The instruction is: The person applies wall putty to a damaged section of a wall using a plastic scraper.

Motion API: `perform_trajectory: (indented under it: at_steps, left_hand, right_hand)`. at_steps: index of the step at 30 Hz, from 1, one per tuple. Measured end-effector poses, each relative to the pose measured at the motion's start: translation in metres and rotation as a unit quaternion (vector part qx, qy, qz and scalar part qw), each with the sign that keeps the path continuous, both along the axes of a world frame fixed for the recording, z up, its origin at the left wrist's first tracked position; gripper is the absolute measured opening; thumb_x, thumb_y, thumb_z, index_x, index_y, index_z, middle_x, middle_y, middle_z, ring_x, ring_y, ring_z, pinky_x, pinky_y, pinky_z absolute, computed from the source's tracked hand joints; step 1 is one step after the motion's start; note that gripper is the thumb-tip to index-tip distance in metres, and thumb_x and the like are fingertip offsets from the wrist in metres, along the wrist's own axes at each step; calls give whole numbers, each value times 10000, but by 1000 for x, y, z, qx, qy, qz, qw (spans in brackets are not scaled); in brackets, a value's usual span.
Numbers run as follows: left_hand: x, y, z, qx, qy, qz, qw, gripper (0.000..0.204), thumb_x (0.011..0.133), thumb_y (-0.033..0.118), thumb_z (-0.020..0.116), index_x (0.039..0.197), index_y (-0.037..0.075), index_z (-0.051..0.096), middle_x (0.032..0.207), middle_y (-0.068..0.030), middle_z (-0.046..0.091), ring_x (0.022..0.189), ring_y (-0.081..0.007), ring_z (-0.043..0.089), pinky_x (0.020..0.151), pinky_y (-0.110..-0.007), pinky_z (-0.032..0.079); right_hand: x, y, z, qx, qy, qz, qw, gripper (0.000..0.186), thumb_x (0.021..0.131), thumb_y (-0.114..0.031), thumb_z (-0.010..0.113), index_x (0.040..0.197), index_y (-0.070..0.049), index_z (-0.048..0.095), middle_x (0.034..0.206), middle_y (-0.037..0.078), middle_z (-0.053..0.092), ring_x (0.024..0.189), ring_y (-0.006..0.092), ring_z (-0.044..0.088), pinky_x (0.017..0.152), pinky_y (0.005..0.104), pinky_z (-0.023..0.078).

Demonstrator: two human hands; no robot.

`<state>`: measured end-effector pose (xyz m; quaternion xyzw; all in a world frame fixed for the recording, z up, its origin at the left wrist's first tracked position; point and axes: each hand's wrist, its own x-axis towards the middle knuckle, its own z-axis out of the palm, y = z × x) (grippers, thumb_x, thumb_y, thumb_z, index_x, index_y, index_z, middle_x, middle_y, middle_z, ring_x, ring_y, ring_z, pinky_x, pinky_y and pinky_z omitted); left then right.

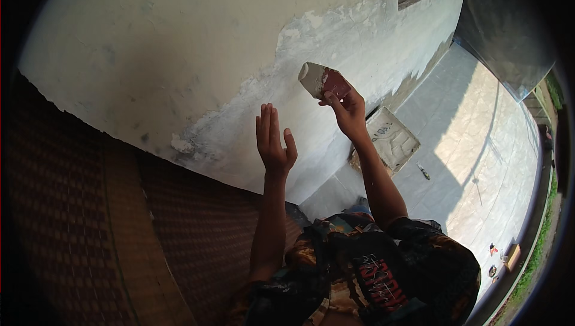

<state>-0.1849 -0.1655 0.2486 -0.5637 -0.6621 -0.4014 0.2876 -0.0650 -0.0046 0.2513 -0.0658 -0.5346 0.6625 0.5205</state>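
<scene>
right hand [349, 110]: fingers grip a plaster block [321, 80] | left hand [274, 141]: flat, fingers up | wall [197, 56]: past the fingertips

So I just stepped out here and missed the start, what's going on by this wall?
A person faces a white wall with patchy, peeling plaster. The right hand holds a reddish block smeared with pale paste up near the wall. The left hand is open and empty beside it. A paste-smeared board lies on the tiled floor.

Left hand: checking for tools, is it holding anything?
No, the left hand is open and empty, fingers raised beside the wall.
</scene>
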Motion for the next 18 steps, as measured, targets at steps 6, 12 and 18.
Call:
perform_trajectory:
  at_steps: [6,12,18]
  left_hand:
    - [-40,-6,20,-43,97,-60,993,495,911,90,510,1373,-87,514,1444,-235,518,1387,-371,465,1180,-518,294]
    - [-77,8,26,-77,140,-98,982,455,925,120,510,1339,-61,566,1427,-203,547,1380,-332,483,1166,-498,322]
    - [-95,15,27,-89,189,-91,974,424,934,142,502,1300,-47,603,1392,-184,585,1358,-310,513,1162,-463,332]
  right_hand:
    - [-26,9,41,339,-76,-367,863,386,819,62,711,1189,-46,713,772,74,571,774,210,556,718,314,481]
    - [-67,44,34,439,-79,-428,786,599,666,45,737,1250,-74,677,873,39,590,889,267,555,787,373,519]
    - [-101,56,28,466,-100,-488,732,597,675,27,733,1258,-91,680,841,34,576,878,263,569,738,350,534]
